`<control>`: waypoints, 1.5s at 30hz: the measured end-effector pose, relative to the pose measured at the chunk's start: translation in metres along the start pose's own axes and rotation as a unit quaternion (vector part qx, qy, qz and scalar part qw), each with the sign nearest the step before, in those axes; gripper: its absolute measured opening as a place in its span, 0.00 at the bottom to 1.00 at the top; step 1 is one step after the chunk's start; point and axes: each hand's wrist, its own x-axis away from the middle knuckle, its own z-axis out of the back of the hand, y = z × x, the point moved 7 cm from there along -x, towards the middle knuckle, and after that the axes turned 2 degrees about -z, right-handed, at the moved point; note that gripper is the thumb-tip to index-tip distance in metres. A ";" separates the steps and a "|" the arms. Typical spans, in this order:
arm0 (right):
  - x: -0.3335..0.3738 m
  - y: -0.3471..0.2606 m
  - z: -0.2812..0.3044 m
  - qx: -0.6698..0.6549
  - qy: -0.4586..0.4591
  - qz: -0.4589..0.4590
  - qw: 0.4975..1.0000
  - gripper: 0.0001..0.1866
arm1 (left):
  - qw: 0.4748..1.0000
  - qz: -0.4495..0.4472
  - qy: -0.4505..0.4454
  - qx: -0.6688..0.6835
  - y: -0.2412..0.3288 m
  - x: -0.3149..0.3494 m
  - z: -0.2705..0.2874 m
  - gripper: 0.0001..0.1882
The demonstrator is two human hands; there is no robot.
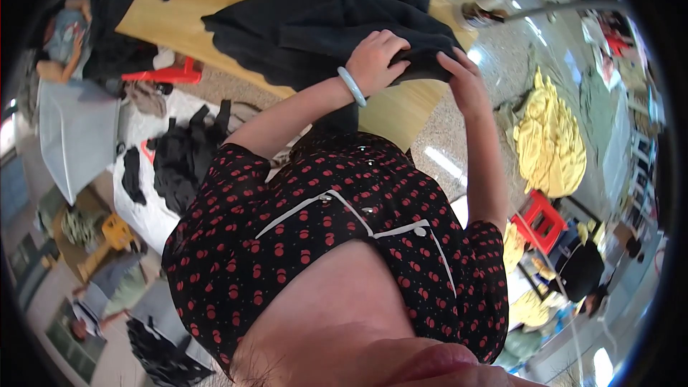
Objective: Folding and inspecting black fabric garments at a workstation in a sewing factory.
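Well, left hand (pixel 375 63) and right hand (pixel 467 84) touch black cloth (pixel 315 39) (rumpled).

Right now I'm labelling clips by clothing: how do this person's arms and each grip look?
Short black sleeves patterned with rounded red motifs leave the forearms bare. A pale bangle circles the left wrist; the right wrist wears nothing. Left grip and right grip are ungloved.

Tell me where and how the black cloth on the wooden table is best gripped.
Probably pinch the black cloth by its near edge, between the left hand and right hand, coming from the side of the red-patterned shirt. It lies limp and rumpled; that edge faces the shirt, with wooden table showing just past it, so thumb and fingers could close there.
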 end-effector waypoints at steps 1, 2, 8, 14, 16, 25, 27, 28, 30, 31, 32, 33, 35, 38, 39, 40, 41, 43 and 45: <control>0.001 -0.005 -0.004 0.003 -0.004 0.013 1.000 0.14 | 0.999 -0.010 0.032 -0.015 0.002 0.005 0.009 0.12; 0.002 -0.010 -0.004 0.005 -0.004 0.027 1.000 0.14 | 0.999 -0.001 0.038 -0.021 0.000 0.011 0.014 0.12; 0.006 -0.034 -0.003 -0.051 -0.010 0.093 0.994 0.12 | 0.996 0.023 0.043 -0.074 -0.033 0.053 0.037 0.09; 0.009 -0.060 0.001 -0.070 -0.005 0.132 0.989 0.12 | 0.989 -0.059 -0.091 -0.097 -0.040 0.083 0.059 0.05; 0.015 -0.074 0.004 -0.077 0.016 0.162 0.984 0.14 | 0.987 -0.070 -0.094 -0.106 -0.031 0.084 0.064 0.04; 0.015 -0.084 -0.016 -0.086 -0.006 0.179 0.980 0.18 | 0.996 0.056 0.075 0.003 -0.038 0.054 0.051 0.24; 0.018 -0.084 -0.016 -0.076 0.000 0.182 0.980 0.18 | 0.990 0.045 0.132 0.028 -0.034 0.041 0.055 0.24; 0.019 -0.084 -0.014 -0.079 -0.003 0.183 0.980 0.18 | 0.996 0.013 0.083 0.039 -0.030 0.031 0.050 0.24; 0.018 -0.085 -0.012 -0.083 -0.009 0.184 0.979 0.18 | 0.996 -0.001 -0.022 0.081 -0.032 0.023 0.037 0.21; 0.019 -0.085 -0.010 -0.077 -0.012 0.183 0.980 0.18 | 0.997 -0.001 -0.021 0.079 -0.037 0.027 0.038 0.21; 0.018 -0.085 -0.009 -0.071 -0.016 0.182 0.981 0.17 | 0.986 0.050 -0.099 0.126 -0.052 0.037 0.026 0.21; 0.020 -0.085 -0.008 -0.072 -0.016 0.184 0.980 0.17 | 0.964 0.097 -0.177 0.173 -0.065 0.049 0.015 0.22; 0.024 -0.087 -0.004 -0.088 -0.001 0.193 0.977 0.16 | 0.929 0.166 -0.327 0.047 -0.107 0.083 0.009 0.26; 0.022 -0.085 0.004 -0.091 0.001 0.190 0.977 0.14 | 0.904 0.248 -0.348 0.014 -0.154 0.138 0.026 0.27; 0.022 -0.083 0.011 -0.093 0.005 0.191 0.977 0.14 | 0.903 0.246 -0.352 0.015 -0.156 0.143 0.033 0.27; 0.021 -0.078 0.022 -0.103 0.020 0.193 0.976 0.14 | 0.893 0.268 -0.360 0.006 -0.160 0.148 0.039 0.23; 0.020 -0.076 0.027 -0.113 0.032 0.193 0.974 0.14 | 0.883 0.294 -0.366 -0.003 -0.162 0.152 0.045 0.19; 0.024 -0.074 0.032 -0.114 0.039 0.191 0.974 0.13 | 0.929 0.273 -0.250 -0.023 -0.158 0.133 0.065 0.19; 0.025 -0.073 0.034 -0.113 0.043 0.189 0.974 0.13 | 0.960 0.264 -0.076 0.047 -0.163 0.120 0.079 0.21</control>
